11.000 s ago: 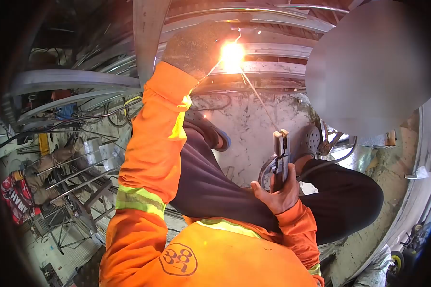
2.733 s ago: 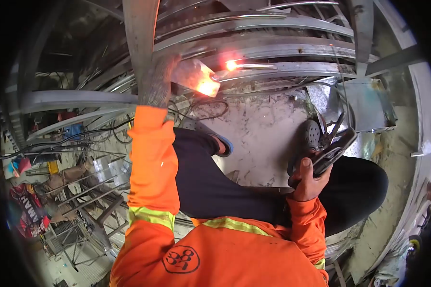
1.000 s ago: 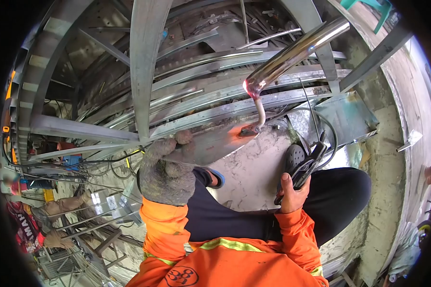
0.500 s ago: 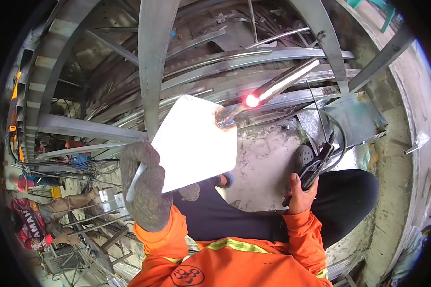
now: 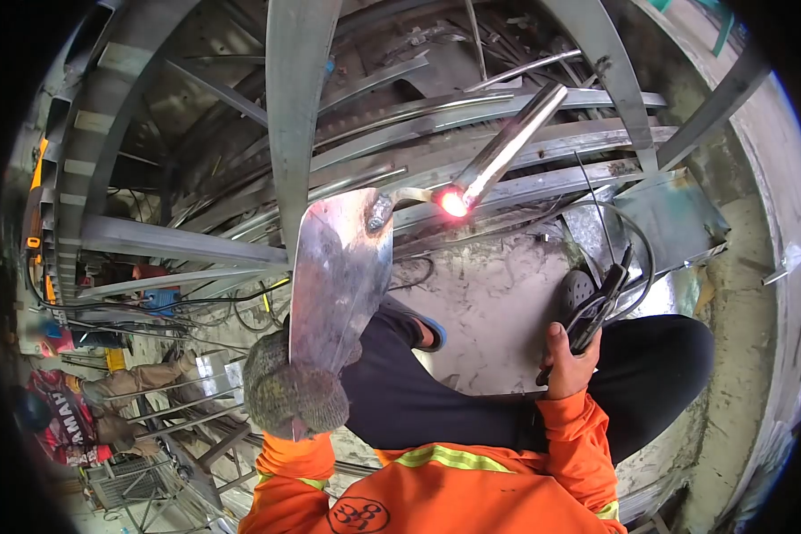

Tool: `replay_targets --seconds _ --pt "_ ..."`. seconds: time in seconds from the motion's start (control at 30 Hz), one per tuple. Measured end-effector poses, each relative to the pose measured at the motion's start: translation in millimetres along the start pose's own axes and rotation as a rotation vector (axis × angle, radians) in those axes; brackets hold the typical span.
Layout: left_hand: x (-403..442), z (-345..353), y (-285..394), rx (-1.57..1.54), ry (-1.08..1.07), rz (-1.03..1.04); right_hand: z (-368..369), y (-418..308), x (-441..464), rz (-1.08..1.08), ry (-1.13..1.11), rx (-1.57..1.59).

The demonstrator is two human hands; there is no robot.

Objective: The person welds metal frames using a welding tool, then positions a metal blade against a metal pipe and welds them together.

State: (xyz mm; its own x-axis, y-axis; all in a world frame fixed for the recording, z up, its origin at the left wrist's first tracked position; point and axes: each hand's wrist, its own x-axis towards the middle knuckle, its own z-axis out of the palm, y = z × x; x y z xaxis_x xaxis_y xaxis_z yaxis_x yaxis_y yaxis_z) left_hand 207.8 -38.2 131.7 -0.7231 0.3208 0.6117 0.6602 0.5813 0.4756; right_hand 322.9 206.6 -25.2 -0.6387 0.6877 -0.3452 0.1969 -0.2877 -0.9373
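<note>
My left hand [image 5: 295, 392], in a thick grey knit glove, is closed around the lower end of a trowel-shaped metal piece [image 5: 343, 276]. Its flat blade joins a bent neck with a dark weld spot. Where the neck meets the shiny tube handle [image 5: 514, 147], a joint glows red-hot [image 5: 452, 201]. My bare right hand [image 5: 571, 360] grips a black welding electrode holder [image 5: 599, 307] above my bent knee. A thin electrode [image 5: 592, 205] sticks up from its jaws, apart from the metal piece. The holder's cable [image 5: 645, 240] loops to the right.
Curved steel bars [image 5: 295, 107] rise close in front, with lengths of metal [image 5: 445, 120] piled behind. Sheet metal [image 5: 667, 214] lies at right, near a concrete ledge [image 5: 748, 294]. Cables [image 5: 178, 303] cross the left side. Another person [image 5: 62, 414] works at lower left.
My left hand has turned and lowered the metal piece, so its blade now looks narrower and less glaring. The glowing joint has shifted slightly left and down. My right hand keeps its hold.
</note>
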Motion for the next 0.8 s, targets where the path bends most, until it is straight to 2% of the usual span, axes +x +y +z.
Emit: replay_targets --seconds 0.07,0.13,0.6,0.67,0.7,0.8 --pt "20 15 -3 -0.008 -0.038 -0.031 -1 4 1 0.003 -0.007 0.001" --pt "2 -9 1 -0.019 -0.075 -0.062 0 2 1 0.013 -0.015 0.016" --pt "55 12 -4 -0.084 -0.298 -0.262 2 5 1 0.000 -0.010 0.002" --pt "53 13 -13 0.410 -0.303 0.195 1 5 1 0.002 -0.005 -0.006" --pt "53 12 -13 0.409 -0.301 0.198 0 4 1 -0.004 -0.011 -0.017" --pt "48 6 -10 0.124 -0.225 -0.271 1 2 0 -0.005 -0.008 -0.035"
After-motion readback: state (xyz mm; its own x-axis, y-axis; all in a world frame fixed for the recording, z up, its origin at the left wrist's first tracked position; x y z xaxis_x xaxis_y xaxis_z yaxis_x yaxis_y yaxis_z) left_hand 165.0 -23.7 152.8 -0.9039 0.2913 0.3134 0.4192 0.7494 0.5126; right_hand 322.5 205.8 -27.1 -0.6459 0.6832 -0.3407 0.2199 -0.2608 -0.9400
